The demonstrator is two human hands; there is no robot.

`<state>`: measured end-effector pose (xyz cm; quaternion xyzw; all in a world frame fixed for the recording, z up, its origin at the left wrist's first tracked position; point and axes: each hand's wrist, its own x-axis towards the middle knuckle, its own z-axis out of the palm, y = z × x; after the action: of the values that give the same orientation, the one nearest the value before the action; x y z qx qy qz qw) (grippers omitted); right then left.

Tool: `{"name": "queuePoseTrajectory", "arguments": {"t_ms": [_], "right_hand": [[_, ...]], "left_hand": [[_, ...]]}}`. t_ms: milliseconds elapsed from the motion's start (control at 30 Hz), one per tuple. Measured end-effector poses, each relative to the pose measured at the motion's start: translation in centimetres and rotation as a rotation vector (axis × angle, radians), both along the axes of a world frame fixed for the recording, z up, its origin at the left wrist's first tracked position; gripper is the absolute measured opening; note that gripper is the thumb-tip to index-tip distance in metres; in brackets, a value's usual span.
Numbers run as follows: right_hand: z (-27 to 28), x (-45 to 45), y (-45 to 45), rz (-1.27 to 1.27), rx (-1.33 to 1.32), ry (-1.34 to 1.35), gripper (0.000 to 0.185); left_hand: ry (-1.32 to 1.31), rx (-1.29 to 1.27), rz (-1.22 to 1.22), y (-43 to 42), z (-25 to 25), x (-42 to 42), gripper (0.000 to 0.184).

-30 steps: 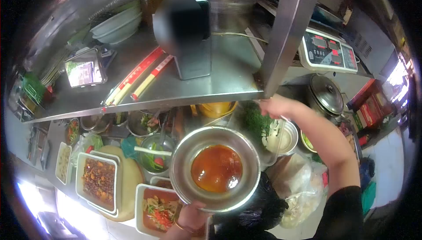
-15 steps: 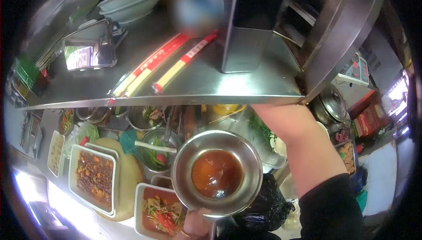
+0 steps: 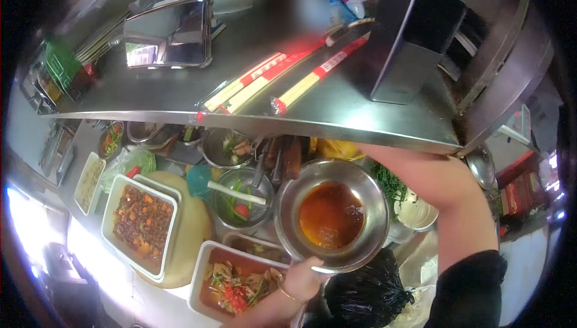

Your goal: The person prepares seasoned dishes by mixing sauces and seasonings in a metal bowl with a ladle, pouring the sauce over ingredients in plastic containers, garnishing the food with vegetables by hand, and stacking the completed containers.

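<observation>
Near the front, my left hand grips the lower rim of a steel bowl, with a thin bracelet at the wrist. Reddish-brown liquid lies in the bottom of the bowl. My right forearm reaches forward under the metal shelf, and the hand itself is hidden there. Left of the bowl is another metal bowl with green vegetables and a white-handled tool. Just beyond my left hand, a white tray holds mixed vegetables and chopped red pepper in red liquid.
The steel shelf overhangs the back of the counter, bearing a phone, wrapped chopsticks and a dark upright device. A white tray of brown diced food sits at left. A black plastic bag lies below the bowl.
The whole view has shifted, so shelf and counter things appear further right. My left hand still holds the bowl, and the liquid's surface looks changed. My right forearm still reaches under the shelf.
</observation>
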<state>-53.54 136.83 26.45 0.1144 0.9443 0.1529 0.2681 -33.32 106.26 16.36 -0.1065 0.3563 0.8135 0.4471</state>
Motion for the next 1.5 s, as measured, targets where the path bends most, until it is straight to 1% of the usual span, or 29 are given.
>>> {"name": "queuePoseTrajectory", "arguments": {"t_ms": [33, 100, 133, 233, 333, 367, 433, 500, 567, 667, 767, 867, 967, 1067, 1133, 1200, 1267, 1367, 1467, 1500], "right_hand": [[0.4, 0.2, 0.3, -0.001, -0.004, 0.001, 0.02], [1.2, 0.8, 1.3, -0.001, -0.038, -0.004, 0.02], [1.6, 0.9, 1.7, 0.0, -0.053, -0.005, 0.02], [1.1, 0.9, 1.4, 0.004, -0.067, -0.008, 0.02], [0.8, 0.7, 1.0, 0.012, -0.06, -0.007, 0.02], [0.9, 0.5, 1.0, 0.02, -0.065, -0.008, 0.02], [1.4, 0.6, 0.9, 0.022, -0.063, -0.014, 0.02], [1.8, 0.8, 0.8, 0.029, -0.072, -0.01, 0.02], [2.3, 1.1, 1.3, 0.025, -0.086, -0.01, 0.02], [2.2, 1.3, 2.2, 0.023, -0.095, -0.002, 0.02], [1.8, 0.7, 2.2, 0.019, -0.074, 0.005, 0.02], [1.0, 0.1, 1.6, 0.029, -0.054, 0.012, 0.02], [1.4, 0.3, 1.3, 0.045, -0.066, 0.007, 0.02], [1.5, 1.3, 0.2, 0.064, -0.069, 0.0, 0.02], [1.8, 2.3, 0.4, 0.063, -0.088, 0.007, 0.02], [3.1, 3.8, 2.6, 0.041, -0.13, 0.023, 0.02], [3.2, 5.0, 4.6, -0.003, -0.135, 0.024, 0.02], [2.8, 5.8, 6.0, -0.029, -0.106, 0.032, 0.02], [1.3, 4.6, 5.1, -0.016, -0.064, 0.034, 0.02], [1.2, 4.1, 4.6, -0.007, -0.041, 0.028, 0.02]], "left_hand": [[-0.048, 0.037, 0.025, 0.2, 0.6, -0.7, 0.03], [-0.261, 0.152, 0.071, 0.6, 2.0, -1.6, 0.044], [-0.286, 0.179, 0.076, 0.8, 1.6, -1.9, 0.059], [-0.277, 0.231, 0.022, 1.6, 1.5, -2.2, 0.057], [-0.381, 0.266, -0.004, 2.7, -0.8, -2.9, 0.059], [-0.342, 0.24, 0.015, 2.8, -1.3, -2.6, 0.055], [-0.255, 0.199, 0.045, 4.1, 0.7, -3.3, 0.049], [-0.041, 0.094, 0.022, 4.6, 1.9, -3.3, 0.051], [-0.249, 0.213, 0.001, 4.5, 1.0, -3.8, 0.061], [-0.222, 0.143, 0.008, 4.3, 1.0, -3.0, 0.063], [-0.391, 0.277, -0.001, 4.4, 0.7, -2.7, 0.063], [-0.308, 0.175, 0.044, 4.5, 0.6, -2.3, 0.064], [-0.289, 0.087, 0.042, 4.7, 0.6, -2.5, 0.064], [-0.201, 0.164, -0.033, 5.3, 2.0, -2.4, 0.049], [-0.199, 0.16, -0.021, 5.6, 1.1, -1.9, 0.05], [-0.203, 0.135, -0.016, 5.6, 0.8, -1.8, 0.051], [-0.227, 0.091, -0.024, 5.5, 0.7, -1.4, 0.053], [-0.235, 0.165, -0.025, 4.9, 1.8, -1.5, 0.051], [-0.322, 0.251, 0.004, 4.2, 0.0, -1.5, 0.068], [-0.298, 0.219, 0.012, 4.0, 0.2, -1.7, 0.068]]}}
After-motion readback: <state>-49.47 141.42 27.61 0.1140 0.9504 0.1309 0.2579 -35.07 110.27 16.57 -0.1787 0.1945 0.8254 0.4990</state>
